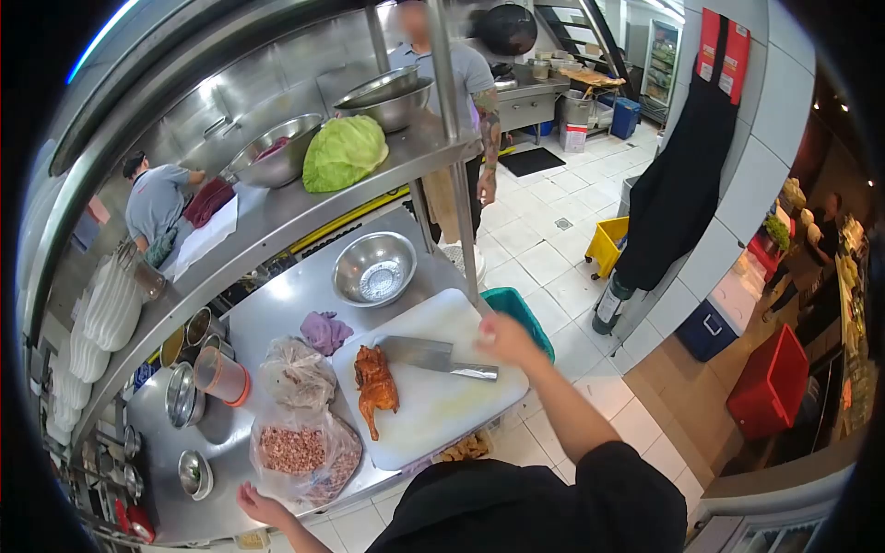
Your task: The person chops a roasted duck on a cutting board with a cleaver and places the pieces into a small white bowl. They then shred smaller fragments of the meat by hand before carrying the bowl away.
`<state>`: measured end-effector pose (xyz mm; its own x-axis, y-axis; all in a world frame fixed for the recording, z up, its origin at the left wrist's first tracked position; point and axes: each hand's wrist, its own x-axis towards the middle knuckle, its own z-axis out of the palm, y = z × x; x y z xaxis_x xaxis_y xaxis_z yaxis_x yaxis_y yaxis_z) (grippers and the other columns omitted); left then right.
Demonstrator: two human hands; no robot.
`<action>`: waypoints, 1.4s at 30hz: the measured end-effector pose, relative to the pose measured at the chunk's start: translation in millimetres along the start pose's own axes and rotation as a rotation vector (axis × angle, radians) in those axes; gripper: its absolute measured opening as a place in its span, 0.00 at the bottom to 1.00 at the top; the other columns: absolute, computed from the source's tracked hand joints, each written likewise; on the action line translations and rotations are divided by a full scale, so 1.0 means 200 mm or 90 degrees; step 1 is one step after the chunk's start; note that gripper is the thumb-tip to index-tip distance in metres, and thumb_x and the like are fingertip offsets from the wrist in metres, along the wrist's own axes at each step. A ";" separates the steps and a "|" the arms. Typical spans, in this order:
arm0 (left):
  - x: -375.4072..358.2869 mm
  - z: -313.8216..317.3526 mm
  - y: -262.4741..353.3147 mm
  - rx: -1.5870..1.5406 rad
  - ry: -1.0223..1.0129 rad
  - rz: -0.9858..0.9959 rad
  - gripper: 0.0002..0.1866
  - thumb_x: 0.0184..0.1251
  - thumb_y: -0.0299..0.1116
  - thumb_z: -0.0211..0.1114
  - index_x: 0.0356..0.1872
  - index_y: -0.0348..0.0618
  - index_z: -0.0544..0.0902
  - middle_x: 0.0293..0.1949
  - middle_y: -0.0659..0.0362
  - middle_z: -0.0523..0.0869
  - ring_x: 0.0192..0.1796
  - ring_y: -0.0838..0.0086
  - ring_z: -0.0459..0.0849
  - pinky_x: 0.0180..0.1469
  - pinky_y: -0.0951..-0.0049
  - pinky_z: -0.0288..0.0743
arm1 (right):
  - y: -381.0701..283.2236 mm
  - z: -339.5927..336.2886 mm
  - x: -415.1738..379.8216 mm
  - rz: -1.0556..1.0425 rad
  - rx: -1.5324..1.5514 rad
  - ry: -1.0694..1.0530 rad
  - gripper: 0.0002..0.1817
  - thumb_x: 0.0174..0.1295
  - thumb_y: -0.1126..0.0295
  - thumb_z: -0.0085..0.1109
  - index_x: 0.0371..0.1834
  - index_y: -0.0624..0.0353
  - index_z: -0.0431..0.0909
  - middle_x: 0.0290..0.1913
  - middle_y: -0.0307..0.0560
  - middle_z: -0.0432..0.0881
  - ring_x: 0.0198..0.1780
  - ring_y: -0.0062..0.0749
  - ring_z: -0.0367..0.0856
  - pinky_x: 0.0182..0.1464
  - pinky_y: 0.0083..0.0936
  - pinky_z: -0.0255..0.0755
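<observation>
A roasted half bird [375,385], brown and glossy with its leg toward me, lies on the left part of the white cutting board [433,424]. Beside it a cleaver [419,354] rests flat, its metal handle pointing right. My right hand [507,339] is over the board's right edge, apart from the cleaver; its fingers are blurred. Close to the table's front edge, my left hand [263,507] has its fingers loosely apart and holds nothing. It is just below a clear plastic bag of chopped pinkish meat [293,450]. Another plastic bag [300,371] sits behind that one.
A steel bowl [375,268] and a purple cloth [324,330] are behind the board. The overhead shelf [419,166] carries a cabbage [346,154] and bowls. A teal bin [518,318] stands right of the table. Two co-workers are beyond the shelf. A yellow bucket [607,247] is on the floor.
</observation>
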<state>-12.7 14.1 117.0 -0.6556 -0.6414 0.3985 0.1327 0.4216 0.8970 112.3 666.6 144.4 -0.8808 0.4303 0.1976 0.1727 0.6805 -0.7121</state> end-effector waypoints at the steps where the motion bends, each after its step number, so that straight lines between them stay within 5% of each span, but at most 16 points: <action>1: 0.02 0.09 0.07 -0.024 -0.052 0.065 0.16 0.78 0.32 0.59 0.58 0.30 0.82 0.54 0.45 0.86 0.55 0.58 0.85 0.61 0.63 0.78 | -0.01 0.09 -0.10 -0.003 -0.034 -0.018 0.20 0.54 0.56 0.77 0.43 0.55 0.82 0.46 0.51 0.83 0.50 0.48 0.83 0.53 0.42 0.78; 5: -0.28 0.57 0.66 -0.025 -0.427 0.217 0.15 0.75 0.30 0.63 0.56 0.34 0.83 0.51 0.48 0.88 0.56 0.60 0.86 0.62 0.63 0.77 | -0.10 0.28 -0.27 -0.037 -0.137 -0.030 0.17 0.51 0.61 0.76 0.39 0.54 0.81 0.45 0.52 0.81 0.49 0.52 0.83 0.51 0.46 0.78; 9: -0.59 0.89 0.86 0.100 -0.792 0.332 0.20 0.67 0.33 0.69 0.58 0.35 0.83 0.54 0.42 0.87 0.59 0.51 0.86 0.64 0.60 0.77 | -0.17 0.38 -0.28 0.014 -0.187 -0.025 0.13 0.53 0.64 0.73 0.37 0.54 0.80 0.45 0.54 0.81 0.49 0.53 0.83 0.51 0.47 0.78; 12: -0.71 1.00 0.77 0.104 -0.789 0.324 0.22 0.62 0.32 0.72 0.57 0.37 0.84 0.56 0.42 0.85 0.59 0.47 0.84 0.64 0.57 0.77 | -0.19 0.42 -0.27 0.023 -0.267 -0.039 0.12 0.57 0.66 0.70 0.42 0.54 0.80 0.45 0.55 0.81 0.50 0.53 0.83 0.52 0.48 0.78; 17: -0.75 1.08 0.65 0.110 -0.773 0.270 0.22 0.57 0.31 0.74 0.55 0.38 0.84 0.54 0.45 0.84 0.58 0.48 0.83 0.62 0.55 0.78 | -0.20 0.42 -0.30 0.036 -0.196 -0.147 0.24 0.58 0.67 0.68 0.58 0.54 0.72 0.48 0.59 0.83 0.53 0.59 0.83 0.53 0.50 0.78; 25: -0.75 1.05 0.41 0.147 -0.637 0.300 0.21 0.59 0.31 0.75 0.53 0.35 0.85 0.52 0.44 0.85 0.56 0.50 0.83 0.61 0.55 0.77 | -0.13 0.36 -0.28 0.083 -0.130 -0.234 0.32 0.54 0.69 0.63 0.65 0.58 0.66 0.49 0.67 0.85 0.52 0.65 0.84 0.52 0.53 0.78; 27: -0.73 1.15 0.15 0.013 -0.699 0.117 0.19 0.64 0.33 0.74 0.52 0.32 0.84 0.47 0.46 0.87 0.49 0.54 0.86 0.56 0.59 0.80 | -0.14 0.34 -0.23 0.106 -0.085 -0.273 0.34 0.54 0.70 0.62 0.67 0.60 0.64 0.47 0.68 0.85 0.51 0.68 0.84 0.50 0.55 0.78; 29: -0.77 1.10 0.37 -0.025 -0.725 0.045 0.17 0.68 0.33 0.72 0.50 0.30 0.83 0.42 0.49 0.88 0.42 0.61 0.86 0.51 0.64 0.81 | -0.20 0.21 -0.19 0.111 -0.043 -0.311 0.34 0.53 0.72 0.61 0.66 0.63 0.64 0.45 0.69 0.85 0.50 0.69 0.84 0.50 0.56 0.77; 31: -0.80 1.10 0.40 0.065 -0.683 0.105 0.13 0.71 0.35 0.69 0.44 0.32 0.85 0.34 0.56 0.86 0.35 0.70 0.83 0.42 0.69 0.79 | -0.19 0.07 -0.17 0.047 -0.020 -0.315 0.33 0.53 0.73 0.59 0.66 0.64 0.63 0.44 0.70 0.85 0.49 0.69 0.85 0.49 0.56 0.77; 33: -0.80 1.11 0.41 0.104 -0.696 0.039 0.14 0.68 0.36 0.72 0.39 0.32 0.84 0.34 0.52 0.87 0.36 0.69 0.83 0.43 0.67 0.79 | -0.18 -0.03 -0.18 0.028 0.033 -0.304 0.33 0.54 0.73 0.59 0.65 0.65 0.64 0.42 0.70 0.85 0.48 0.68 0.85 0.48 0.56 0.76; 36: -1.10 1.00 0.85 0.163 -0.632 -0.079 0.21 0.61 0.42 0.81 0.34 0.29 0.88 0.30 0.51 0.89 0.29 0.67 0.82 0.34 0.66 0.78 | -0.06 -0.10 -0.16 -0.002 0.096 -0.302 0.31 0.54 0.72 0.60 0.64 0.63 0.66 0.40 0.69 0.85 0.45 0.68 0.86 0.45 0.56 0.76; 38: -1.12 1.20 0.49 0.221 -0.727 -0.172 0.15 0.70 0.39 0.72 0.39 0.35 0.84 0.34 0.55 0.87 0.32 0.73 0.82 0.37 0.69 0.77 | 0.09 -0.13 -0.11 -0.039 0.116 -0.287 0.30 0.55 0.71 0.61 0.63 0.61 0.67 0.39 0.68 0.85 0.44 0.67 0.86 0.45 0.56 0.77; 40: -1.36 1.14 0.54 -0.189 -0.884 -0.069 0.13 0.75 0.40 0.64 0.37 0.40 0.86 0.25 0.65 0.81 0.29 0.81 0.77 0.31 0.76 0.69 | 0.16 -0.19 -0.17 -0.031 0.168 -0.314 0.27 0.57 0.69 0.62 0.62 0.56 0.70 0.39 0.66 0.85 0.44 0.65 0.86 0.44 0.54 0.77; 42: -1.62 1.04 0.95 -0.011 -0.804 0.010 0.11 0.74 0.36 0.66 0.41 0.37 0.87 0.28 0.62 0.85 0.32 0.77 0.82 0.35 0.73 0.75 | 0.21 -0.23 -0.16 0.028 0.183 -0.374 0.25 0.60 0.68 0.62 0.63 0.50 0.71 0.41 0.65 0.85 0.46 0.61 0.86 0.45 0.52 0.77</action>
<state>70.0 435.2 118.0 -0.9039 0.4257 -0.0422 0.1509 0.4094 0.8998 168.0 709.4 139.2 -0.9840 0.0033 -0.1780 0.1605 0.4493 -0.8788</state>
